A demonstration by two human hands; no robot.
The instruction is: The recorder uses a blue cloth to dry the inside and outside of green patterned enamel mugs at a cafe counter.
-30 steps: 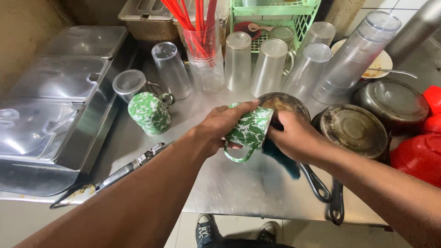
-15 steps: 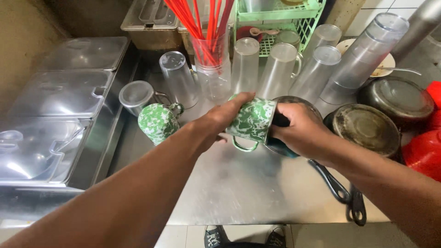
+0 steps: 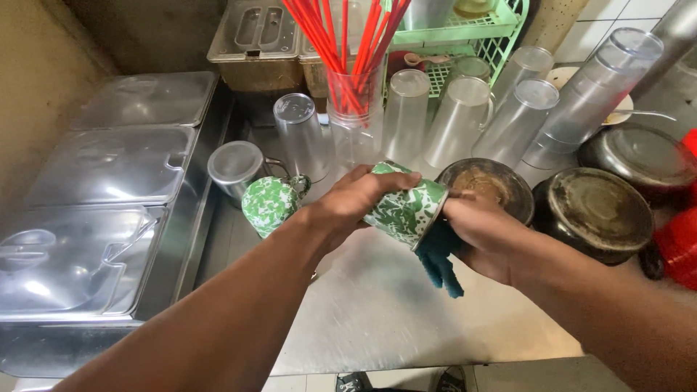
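Nearest: bare steel counter (image 3: 377, 305), wet sheen, running left to right. Both forearms come in from near edge.

Mid, over counter: L hand (image 3: 356, 199) grips a green-and-white patterned mug (image 3: 406, 207), fingers curled over its top side, thumb underneath, clamped on the body. Mug tilted on its side, mouth pointing right & down twd R hand. R hand (image 3: 483, 232) is at the mug's mouth, fingers closed on a dark teal cloth (image 3: 439, 258); cloth hangs below the rim, part pushed at the opening. How far the cloth goes inside: can't tell. Mug held in air, not touching counter.

Just left of L hand: 2nd green-patterned mug (image 3: 270, 203) w/ handle, resting on counter, mouth down. Behind it a steel cup (image 3: 236, 165), also upside down, touching or nearly so.

Far left: row of steel tray lids (image 3: 109, 189), 3 seen, near to far, set in a recessed well.

Right of R hand: 2 dark round pans (image 3: 599, 210), bottoms up, side by side; a 3rd steel one further right. Red plastic item (image 3: 675, 243) at right edge.

Far: cluster of clear plastic tumblers (image 3: 465, 120), upside down, some leaning right. A clear container of red straws (image 3: 348, 43) stands amid them. Behind: green plastic rack (image 3: 465, 33) & lidded steel bins (image 3: 258, 40) against wall.
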